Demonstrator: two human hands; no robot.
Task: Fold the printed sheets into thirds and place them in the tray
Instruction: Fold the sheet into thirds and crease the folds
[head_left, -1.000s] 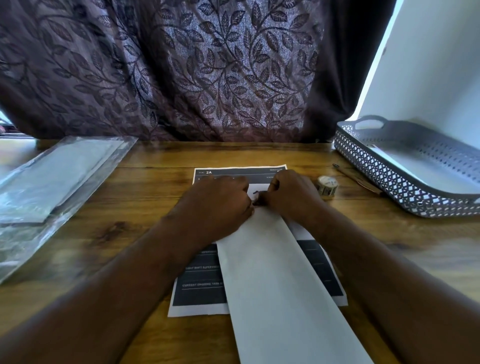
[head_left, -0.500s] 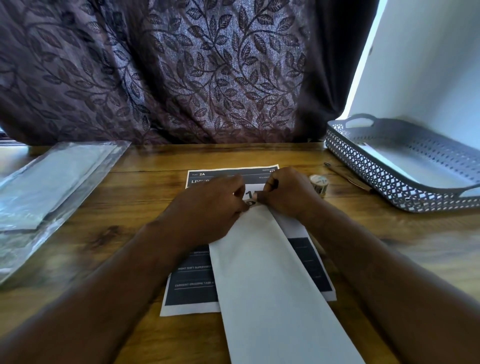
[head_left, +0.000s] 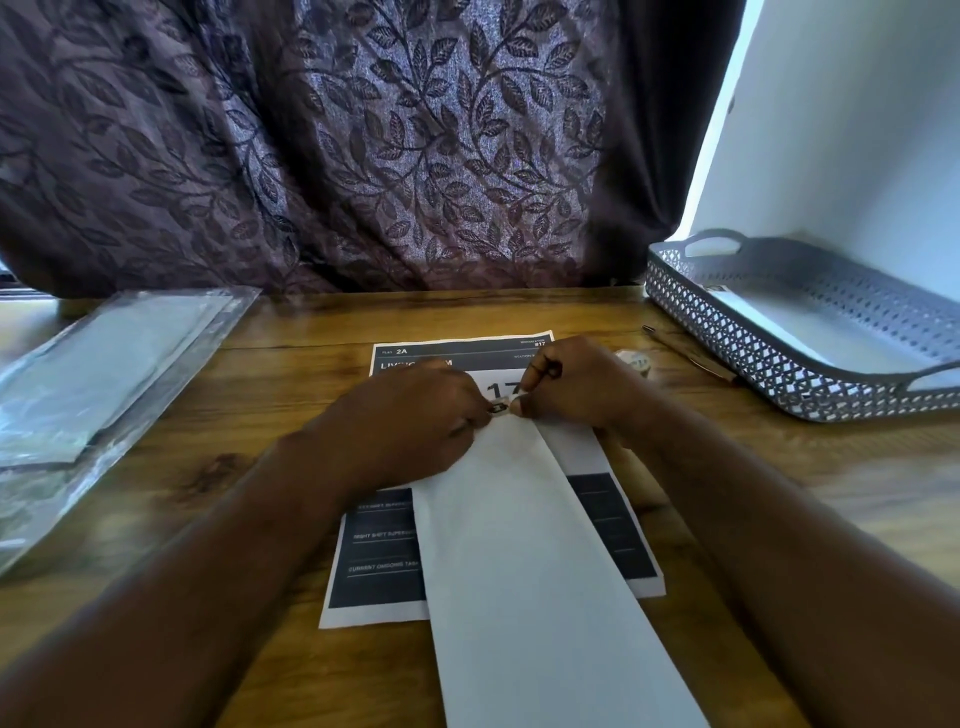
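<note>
A folded white sheet (head_left: 524, 571) lies lengthwise towards me on top of a stack of printed sheets (head_left: 379, 571) in the middle of the wooden table. My left hand (head_left: 410, 421) and my right hand (head_left: 571, 384) meet at the folded sheet's far end, fingers curled, pinching its tip and a small dark piece between them. The grey perforated tray (head_left: 727, 332) stands at the right with white paper lying flat inside it.
A clear plastic sleeve (head_left: 104, 374) with paper in it lies at the left. A small roll of tape (head_left: 636, 361) and a pen (head_left: 691, 356) lie between my right hand and the tray. A dark leaf-patterned curtain hangs behind the table.
My hands stay together at the folded sheet's far end. The fingers have shifted a little, and more of the printed number beyond them shows. The view has drifted slightly.
</note>
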